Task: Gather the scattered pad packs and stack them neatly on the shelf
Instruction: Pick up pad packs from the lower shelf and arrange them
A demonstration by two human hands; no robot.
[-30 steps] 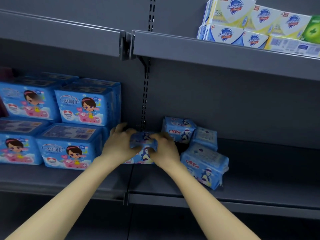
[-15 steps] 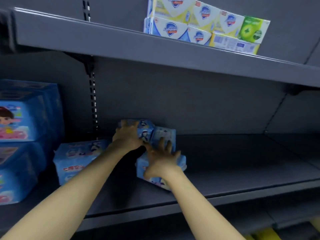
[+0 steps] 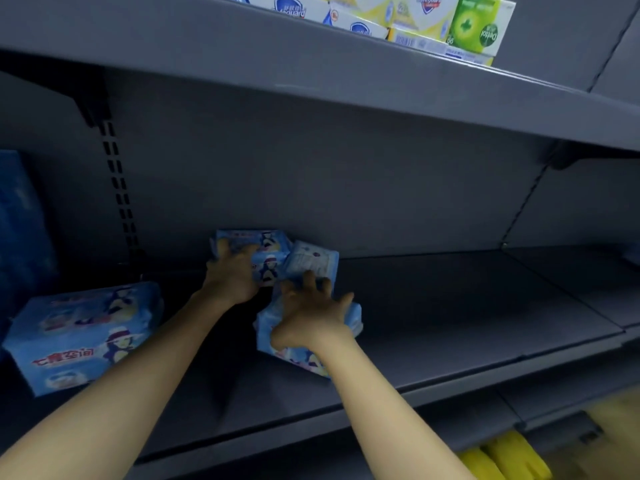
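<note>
Several light-blue pad packs lie on the grey shelf [image 3: 450,323]. My left hand [image 3: 233,275] grips the rear pack [image 3: 268,245], which leans by the back wall. Beside it a pack with its white label side showing [image 3: 313,259] stands tilted. My right hand [image 3: 311,315] lies on the front pack [image 3: 301,358] with spread fingers, the thumb hooked at its left edge. A further pack [image 3: 83,336] lies alone at the left, away from both hands.
Larger dark-blue packs [image 3: 20,220] stand at the far left edge. Soap boxes [image 3: 381,19] and a green box [image 3: 479,24] sit on the shelf above. Yellow items [image 3: 505,455] show on the level below at the right.
The camera has swung to the right. A pack held in both hands a second ago now lies at the left. Both hands have moved onto the cluster of packs further right.
</note>
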